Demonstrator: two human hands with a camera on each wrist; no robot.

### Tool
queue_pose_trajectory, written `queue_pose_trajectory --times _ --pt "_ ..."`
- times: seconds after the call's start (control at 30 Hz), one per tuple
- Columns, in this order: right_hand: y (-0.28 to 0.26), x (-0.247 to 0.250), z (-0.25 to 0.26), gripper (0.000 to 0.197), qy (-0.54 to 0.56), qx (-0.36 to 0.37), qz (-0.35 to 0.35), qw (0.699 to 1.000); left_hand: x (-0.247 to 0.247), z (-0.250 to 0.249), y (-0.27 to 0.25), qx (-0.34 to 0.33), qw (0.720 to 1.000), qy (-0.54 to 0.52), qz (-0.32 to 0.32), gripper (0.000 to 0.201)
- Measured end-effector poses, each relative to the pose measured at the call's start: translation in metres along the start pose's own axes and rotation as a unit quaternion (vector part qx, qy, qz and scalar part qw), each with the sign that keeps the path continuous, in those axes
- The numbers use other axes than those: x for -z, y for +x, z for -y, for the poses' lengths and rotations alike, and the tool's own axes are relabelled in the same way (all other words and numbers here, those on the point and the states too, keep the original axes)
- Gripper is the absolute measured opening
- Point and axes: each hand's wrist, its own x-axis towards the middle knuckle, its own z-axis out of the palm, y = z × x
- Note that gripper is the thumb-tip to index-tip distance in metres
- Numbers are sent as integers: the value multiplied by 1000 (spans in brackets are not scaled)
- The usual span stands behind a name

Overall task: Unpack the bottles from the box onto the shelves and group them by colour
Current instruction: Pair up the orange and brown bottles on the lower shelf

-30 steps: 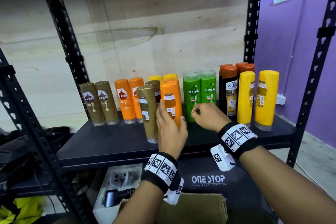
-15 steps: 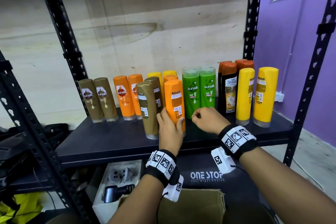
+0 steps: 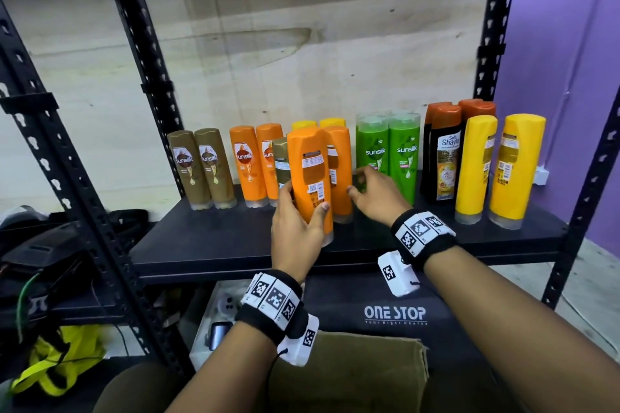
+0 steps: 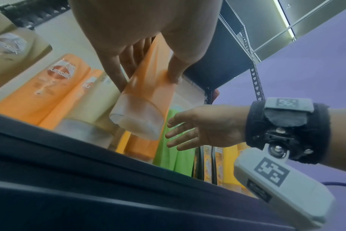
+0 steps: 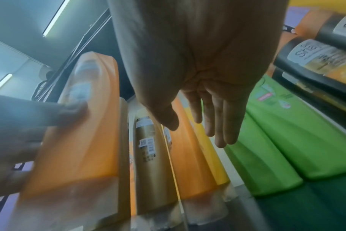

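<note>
My left hand [image 3: 295, 228] grips an orange bottle [image 3: 310, 178] and holds it lifted just above the black shelf [image 3: 218, 245]; the left wrist view shows its clear cap [image 4: 136, 120] off the shelf. My right hand [image 3: 375, 194] is open, fingers straight, reaching beside a second orange bottle [image 3: 340, 174] and in front of the two green bottles [image 3: 389, 154]. A gold-brown bottle [image 3: 281, 168] stands half hidden behind the lifted one. In the right wrist view my straight fingers [image 5: 217, 118] hover over the orange bottle [image 5: 188, 164] and the green bottles [image 5: 286, 140].
On the shelf stand two brown bottles [image 3: 201, 168], two orange ones [image 3: 255, 164], two yellow caps at the back [image 3: 318, 124], dark Shayla bottles [image 3: 443, 151] and two yellow bottles [image 3: 496, 168]. A cardboard box [image 3: 352, 375] lies below. Black rack posts [image 3: 134, 43] flank the shelf.
My left hand has closed round the orange bottle and raised it off the shelf toward the left. My right hand has uncurled from a fist and reached forward toward the green bottles.
</note>
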Motion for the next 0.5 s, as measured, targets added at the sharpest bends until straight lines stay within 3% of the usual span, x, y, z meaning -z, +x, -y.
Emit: queue_pose_trajectory --times 0.17,0.5 --pt "10 -17 16 63 59 -17 6 998 16 -1 0 -5 1000 6 -7 63" --pt "13 -28 18 62 107 -21 -26 994 33 6 3 11 1000 2 -4 65"
